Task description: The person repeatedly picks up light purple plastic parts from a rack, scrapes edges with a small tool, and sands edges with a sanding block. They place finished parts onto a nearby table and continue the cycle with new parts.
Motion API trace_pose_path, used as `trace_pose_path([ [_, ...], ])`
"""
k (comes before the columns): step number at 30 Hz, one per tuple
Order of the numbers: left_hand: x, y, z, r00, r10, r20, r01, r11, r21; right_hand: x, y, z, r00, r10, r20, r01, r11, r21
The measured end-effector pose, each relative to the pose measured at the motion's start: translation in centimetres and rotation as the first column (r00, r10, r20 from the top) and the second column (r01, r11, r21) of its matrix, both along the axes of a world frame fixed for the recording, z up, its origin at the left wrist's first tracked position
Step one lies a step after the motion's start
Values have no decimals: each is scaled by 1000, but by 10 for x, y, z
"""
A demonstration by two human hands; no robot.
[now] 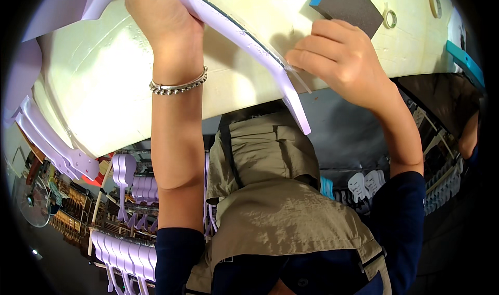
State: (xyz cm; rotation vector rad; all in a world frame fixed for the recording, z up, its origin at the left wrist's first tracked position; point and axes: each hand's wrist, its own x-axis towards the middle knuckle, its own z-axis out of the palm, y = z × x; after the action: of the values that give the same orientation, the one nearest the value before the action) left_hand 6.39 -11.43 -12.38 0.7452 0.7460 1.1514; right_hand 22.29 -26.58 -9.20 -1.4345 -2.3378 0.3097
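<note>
My left hand (161,19) grips the upper part of a long lilac plastic piece (249,43) that lies slanted across a cream worktable (104,87). A silver bracelet circles that wrist. My right hand (340,53) is closed near the piece's lower end, pinching a thin pale sliver (300,81) at its edge. Behind my right hand a dark grey sanding block with a blue side (345,6) rests on the table.
Two tape rolls (390,18) lie at the table's far right. A stack of lilac plastic parts (52,144) juts past the table's left edge. Below are racks of more lilac parts (125,253), white parts (364,183) and a fan (31,201). A beige apron covers my front.
</note>
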Motion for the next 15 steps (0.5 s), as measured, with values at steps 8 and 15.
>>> trace_pose_path([
  [8,5,1,6,976,75,-205,-105,985,-139,0,5,3,1000,-7,3,7,1000,-4],
  [15,4,1,6,975,70,-209,-99,986,-132,-2,2,4,999,-34,-4,34,999,6],
])
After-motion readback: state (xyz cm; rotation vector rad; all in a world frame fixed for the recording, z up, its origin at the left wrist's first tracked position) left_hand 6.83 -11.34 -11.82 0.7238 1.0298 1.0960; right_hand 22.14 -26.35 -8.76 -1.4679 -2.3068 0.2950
